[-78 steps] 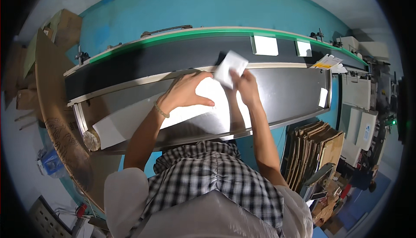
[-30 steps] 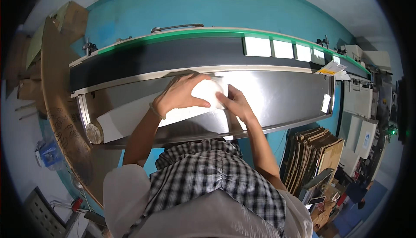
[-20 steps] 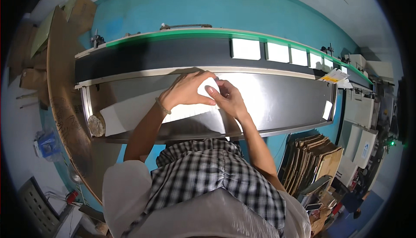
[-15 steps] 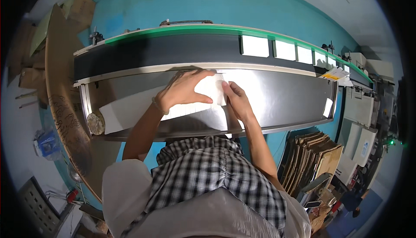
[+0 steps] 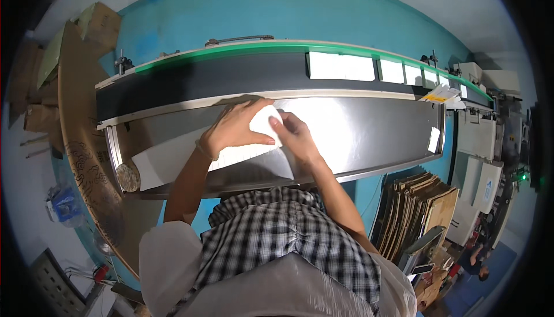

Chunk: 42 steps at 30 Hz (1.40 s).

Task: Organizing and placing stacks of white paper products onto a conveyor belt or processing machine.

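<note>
A long row of white paper pieces, packed face to face, lies slantwise in a shallow metal tray. My left hand arches over the right end of this row, thumb on the near side and fingers on the far side. Against the row's end face is my right hand, its thumb on the white surface and its other fingers bent. How many pieces it has hold of is hidden. At the row's left end sits a round, mottled, roll-like object.
Beyond the tray runs a dark belt with a green edge, carrying several white flat pieces. White and yellow cards lie at the tray's far right corner. Cardboard sheets stand at right; a curved cardboard panel rises at left.
My right hand has moved left, closer to my left hand, and now meets the row's end face. The leftmost white piece on the belt looks wider. The view has shifted slightly.
</note>
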{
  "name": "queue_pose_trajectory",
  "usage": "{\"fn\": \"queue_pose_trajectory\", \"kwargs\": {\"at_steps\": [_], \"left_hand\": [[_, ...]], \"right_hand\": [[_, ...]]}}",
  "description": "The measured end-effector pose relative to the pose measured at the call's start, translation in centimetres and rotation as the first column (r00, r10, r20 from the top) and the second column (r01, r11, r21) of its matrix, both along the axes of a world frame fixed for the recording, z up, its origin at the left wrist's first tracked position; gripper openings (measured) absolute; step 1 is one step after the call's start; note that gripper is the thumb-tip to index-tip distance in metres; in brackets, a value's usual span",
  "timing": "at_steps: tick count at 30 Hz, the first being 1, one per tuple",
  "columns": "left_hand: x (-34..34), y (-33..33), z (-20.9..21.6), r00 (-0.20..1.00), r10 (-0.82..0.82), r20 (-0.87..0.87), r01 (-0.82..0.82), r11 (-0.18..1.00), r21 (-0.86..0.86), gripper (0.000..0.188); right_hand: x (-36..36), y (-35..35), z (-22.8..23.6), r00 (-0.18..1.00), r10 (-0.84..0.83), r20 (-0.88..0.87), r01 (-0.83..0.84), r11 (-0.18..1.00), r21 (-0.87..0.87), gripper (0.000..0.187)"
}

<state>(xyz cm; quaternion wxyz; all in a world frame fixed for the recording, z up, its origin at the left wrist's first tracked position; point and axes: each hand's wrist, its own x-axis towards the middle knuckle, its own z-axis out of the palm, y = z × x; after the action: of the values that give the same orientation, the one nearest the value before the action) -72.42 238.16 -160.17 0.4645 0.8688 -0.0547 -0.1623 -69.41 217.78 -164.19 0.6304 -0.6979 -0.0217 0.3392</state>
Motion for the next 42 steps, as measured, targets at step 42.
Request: {"fn": "queue_pose_trajectory", "kwargs": {"at_steps": [42], "left_hand": [[-1.8, 3.4, -0.8, 0.996, 0.079, -0.047, -0.077, 0.996, 0.048, 0.079]], "right_hand": [[2.3, 0.4, -0.4, 0.96, 0.273, -0.056, -0.278, 0.921, -0.273, 0.038]]}}
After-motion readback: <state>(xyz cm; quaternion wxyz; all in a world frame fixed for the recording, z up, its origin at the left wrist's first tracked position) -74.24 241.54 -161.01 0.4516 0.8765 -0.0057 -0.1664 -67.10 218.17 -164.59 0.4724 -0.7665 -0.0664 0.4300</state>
